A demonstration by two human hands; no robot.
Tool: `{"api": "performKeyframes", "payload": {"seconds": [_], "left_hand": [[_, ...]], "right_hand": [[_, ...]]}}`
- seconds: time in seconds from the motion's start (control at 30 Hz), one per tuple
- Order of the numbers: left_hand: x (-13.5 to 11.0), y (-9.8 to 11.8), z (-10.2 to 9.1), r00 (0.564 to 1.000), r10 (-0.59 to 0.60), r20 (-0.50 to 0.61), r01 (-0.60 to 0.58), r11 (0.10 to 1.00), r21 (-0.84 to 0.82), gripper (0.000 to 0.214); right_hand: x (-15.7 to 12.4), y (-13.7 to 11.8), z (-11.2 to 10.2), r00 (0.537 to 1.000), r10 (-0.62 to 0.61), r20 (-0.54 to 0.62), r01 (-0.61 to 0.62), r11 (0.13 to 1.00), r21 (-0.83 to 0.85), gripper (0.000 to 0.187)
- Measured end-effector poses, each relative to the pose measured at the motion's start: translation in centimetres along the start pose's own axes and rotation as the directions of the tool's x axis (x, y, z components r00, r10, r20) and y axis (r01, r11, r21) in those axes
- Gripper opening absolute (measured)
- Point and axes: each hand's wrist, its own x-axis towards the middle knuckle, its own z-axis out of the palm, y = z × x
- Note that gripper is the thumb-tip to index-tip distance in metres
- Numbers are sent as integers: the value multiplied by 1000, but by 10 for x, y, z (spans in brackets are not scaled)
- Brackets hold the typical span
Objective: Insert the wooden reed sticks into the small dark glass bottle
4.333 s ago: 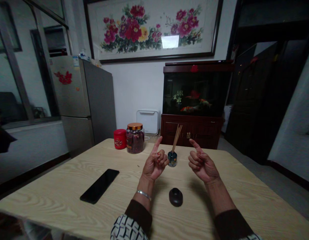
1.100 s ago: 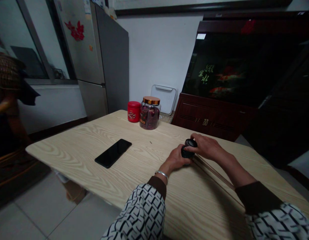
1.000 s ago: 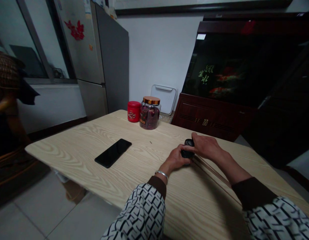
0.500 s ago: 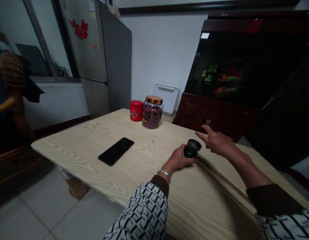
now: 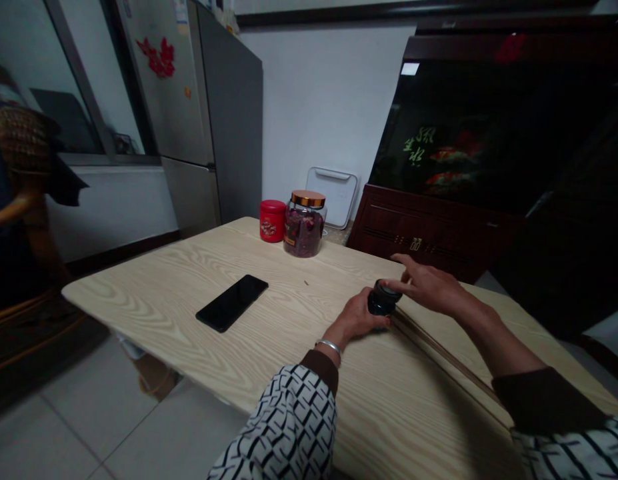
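Observation:
A small, dark round jar (image 5: 381, 307) with a wide black lid (image 5: 384, 289) stands on the wooden table, tilted slightly in view. My left hand (image 5: 357, 315) wraps round the jar's body from the left, fingers behind and thumb in front. Over the lid from the right comes my right hand (image 5: 431, 287). Its thumb rests at the lid's top edge, while the index finger stretches out beyond it, apart from the thumb. The remaining fingers of the right hand are partly hidden.
On the pale wooden table (image 5: 153, 280) lies a black phone (image 5: 233, 303) to the left. Behind stand a red canister (image 5: 272, 221) and a glass jar with a copper-coloured lid (image 5: 305, 230). A long brown seam (image 5: 446, 355) runs toward the lower right. A wooden chair (image 5: 19, 210) is far left.
My right hand has moved left and slightly down, so its thumb now meets the black lid. My left hand keeps its hold on the jar.

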Motion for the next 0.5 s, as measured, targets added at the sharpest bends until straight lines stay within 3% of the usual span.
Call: {"api": "performKeyframes", "payload": {"seconds": [0.07, 0.13, 0.27, 0.5], "left_hand": [[0, -1, 0, 1000, 2, 1, -2, 1000, -18, 70], [1, -2, 0, 1000, 9, 5, -8, 1000, -26, 69], [1, -2, 0, 1000, -6, 11, 6, 1000, -5, 66], [0, -4, 2, 1000, 2, 14, -2, 1000, -13, 63]], "right_hand": [[1, 4, 8, 978, -180, 105, 166, 978, 128, 83], [3, 8, 17, 953, -270, 138, 243, 953, 181, 73], [6, 11, 26, 955, -278, 104, 262, 954, 142, 50], [-1, 2, 30, 980, -196, 39, 191, 976, 100, 46]]}}
